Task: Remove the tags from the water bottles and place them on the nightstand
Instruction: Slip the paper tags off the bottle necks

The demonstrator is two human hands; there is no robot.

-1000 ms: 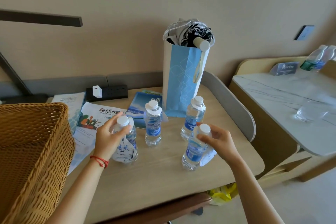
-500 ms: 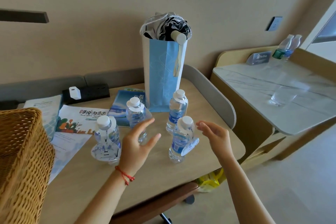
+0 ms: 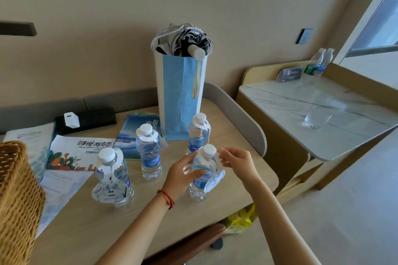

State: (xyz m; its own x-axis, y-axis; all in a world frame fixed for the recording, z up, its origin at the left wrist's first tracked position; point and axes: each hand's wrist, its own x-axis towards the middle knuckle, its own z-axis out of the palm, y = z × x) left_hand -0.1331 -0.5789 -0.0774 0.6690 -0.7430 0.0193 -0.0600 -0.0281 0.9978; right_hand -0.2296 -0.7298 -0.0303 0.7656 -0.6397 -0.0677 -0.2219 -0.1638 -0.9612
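- left hand (image 3: 183,173): lower centre of the frame, fingers curled around the body of the near right bottle (image 3: 202,175), thumb across its front; a red cord sits on the wrist.
- right hand (image 3: 238,162): just right of the same bottle's cap, thumb and fingertips pinched on the upper edge of its tag (image 3: 213,177) beside the neck.
- near right bottle: upright on the tabletop (image 3: 193,213), white cap on, the tag looped round its neck and hanging down its right side.
- near left bottle (image 3: 113,175): upright at lower left of centre, untouched, a white tag (image 3: 109,190) with blue lettering hanging down its front.
- middle bottle (image 3: 149,154): upright behind the two near ones, tag collar round the neck, clear of both hands.
- far right bottle (image 3: 198,132): upright just in front of the blue paper bag (image 3: 183,97), tag collar round the neck.
- blue paper bag: stands at the back of the tabletop, centre of the frame, with a folded umbrella (image 3: 187,43) sticking out of the top.
- wicker basket (image 3: 15,200): left edge of the frame.
- leaflets (image 3: 79,150): flat on the tabletop, left of the bottles.
- marble-topped counter (image 3: 301,112): right of the frame, carrying a glass (image 3: 316,116) and two more bottles (image 3: 318,62) at its far end.
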